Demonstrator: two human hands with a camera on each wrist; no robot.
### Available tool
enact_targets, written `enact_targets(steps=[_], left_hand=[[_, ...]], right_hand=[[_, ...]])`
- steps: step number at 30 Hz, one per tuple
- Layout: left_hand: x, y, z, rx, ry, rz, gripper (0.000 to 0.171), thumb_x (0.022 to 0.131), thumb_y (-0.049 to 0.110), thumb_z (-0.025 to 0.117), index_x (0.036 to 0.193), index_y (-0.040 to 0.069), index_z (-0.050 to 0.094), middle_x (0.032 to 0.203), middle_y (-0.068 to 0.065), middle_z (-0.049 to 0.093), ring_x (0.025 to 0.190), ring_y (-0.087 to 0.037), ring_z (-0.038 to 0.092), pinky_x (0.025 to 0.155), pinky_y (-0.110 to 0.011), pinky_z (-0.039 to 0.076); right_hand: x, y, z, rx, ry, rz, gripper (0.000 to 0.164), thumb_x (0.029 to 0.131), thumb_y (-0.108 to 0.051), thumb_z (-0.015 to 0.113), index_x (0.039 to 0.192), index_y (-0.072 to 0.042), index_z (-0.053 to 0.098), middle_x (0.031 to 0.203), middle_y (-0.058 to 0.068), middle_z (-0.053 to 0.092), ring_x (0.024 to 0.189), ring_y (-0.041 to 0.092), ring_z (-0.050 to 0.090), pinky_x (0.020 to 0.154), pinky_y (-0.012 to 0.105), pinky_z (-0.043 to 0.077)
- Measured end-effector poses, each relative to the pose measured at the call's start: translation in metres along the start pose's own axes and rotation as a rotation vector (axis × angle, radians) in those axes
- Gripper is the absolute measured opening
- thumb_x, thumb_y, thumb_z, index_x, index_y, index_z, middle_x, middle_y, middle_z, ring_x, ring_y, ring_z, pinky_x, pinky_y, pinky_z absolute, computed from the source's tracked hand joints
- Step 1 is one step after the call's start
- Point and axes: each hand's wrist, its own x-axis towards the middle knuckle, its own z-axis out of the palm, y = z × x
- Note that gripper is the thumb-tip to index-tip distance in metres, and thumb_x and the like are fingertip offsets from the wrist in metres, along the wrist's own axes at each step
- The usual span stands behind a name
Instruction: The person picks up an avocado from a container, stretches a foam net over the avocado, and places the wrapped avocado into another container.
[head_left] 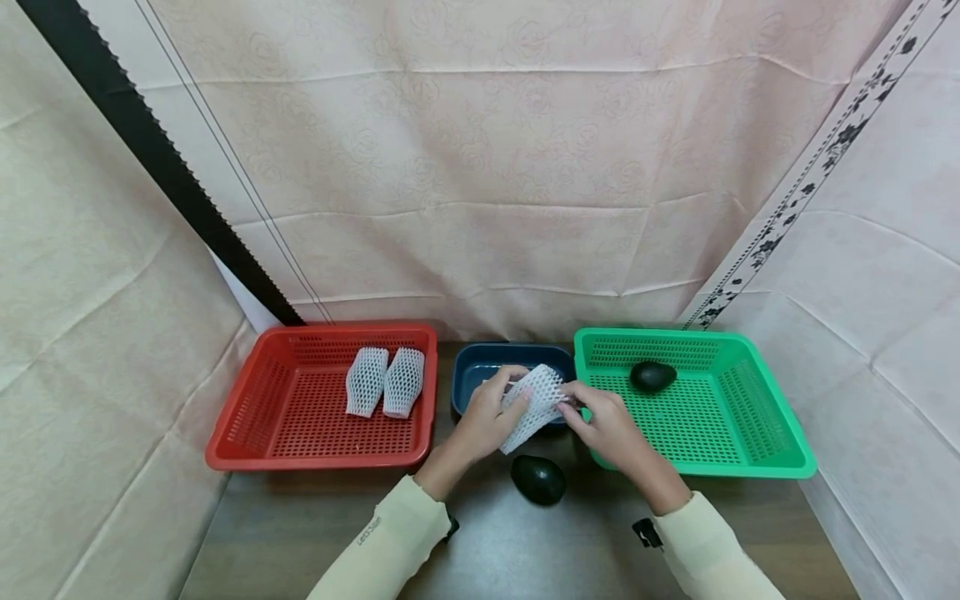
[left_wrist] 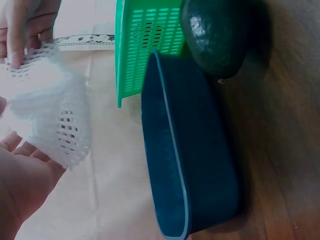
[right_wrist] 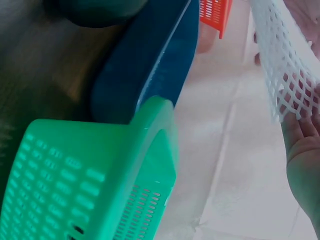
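Note:
Both hands hold a white foam fruit net (head_left: 534, 408) in the air above the front of the blue tray (head_left: 468, 375). The left hand (head_left: 482, 422) grips the net from its left side, thumb across the front. At the net's right end, the right hand (head_left: 606, 423) pinches the lattice edge between thumb and fingers. In the right wrist view, fingertips show at the mouth of the net (right_wrist: 290, 75). Just below the hands, a dark green avocado (head_left: 538, 481) lies on the table, in front of the tray.
On the left stands a red basket (head_left: 315, 460) with two white foam nets (head_left: 367, 382) side by side. A green basket (head_left: 780, 442) on the right holds another avocado (head_left: 652, 377). Cloth curtains (head_left: 480, 167) hang behind and at both sides of the table (head_left: 300, 533).

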Motion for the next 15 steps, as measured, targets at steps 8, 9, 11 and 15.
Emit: enact_targets(steps=[8,9,11,15], left_hand=[[0.0002,0.0003,0.0065,-0.022,-0.041,-0.089,0.075,0.092,0.045,0.075,0.153,0.024,0.037,0.145,-0.004,0.054,0.116,-0.021,0.06,0.092,-0.035,0.058],[0.0005,0.0001,0.0072,-0.011,-0.043,-0.084,0.077,0.091,0.043,0.077,0.153,0.022,0.037,0.145,-0.004,0.055,0.115,-0.021,0.061,0.092,-0.034,0.058],[0.0006,-0.0009,0.0082,0.01,-0.043,-0.075,0.078,0.09,0.039,0.079,0.153,0.02,0.037,0.144,-0.005,0.055,0.114,-0.02,0.062,0.093,-0.034,0.059],[-0.0006,-0.0023,0.0081,0.038,-0.034,-0.065,0.075,0.09,0.031,0.08,0.151,0.015,0.038,0.143,-0.007,0.057,0.115,-0.021,0.064,0.096,-0.036,0.058]], right_hand=[[0.0068,-0.0063,0.0005,-0.011,0.02,-0.058,0.023,0.087,0.002,0.078,0.108,-0.004,0.07,0.101,0.008,0.076,0.087,0.018,0.074,0.076,0.037,0.063],[0.0076,-0.0072,0.0005,-0.011,0.018,-0.065,0.023,0.088,0.002,0.078,0.108,-0.003,0.071,0.101,0.009,0.076,0.089,0.019,0.074,0.077,0.038,0.063],[0.0085,-0.0086,0.0004,-0.013,0.012,-0.076,0.024,0.088,0.001,0.078,0.11,-0.002,0.071,0.104,0.01,0.076,0.093,0.022,0.075,0.079,0.039,0.063],[0.009,-0.01,0.0009,-0.032,-0.004,-0.085,0.029,0.088,-0.001,0.078,0.117,-0.003,0.071,0.116,0.011,0.074,0.107,0.025,0.072,0.089,0.042,0.06]])
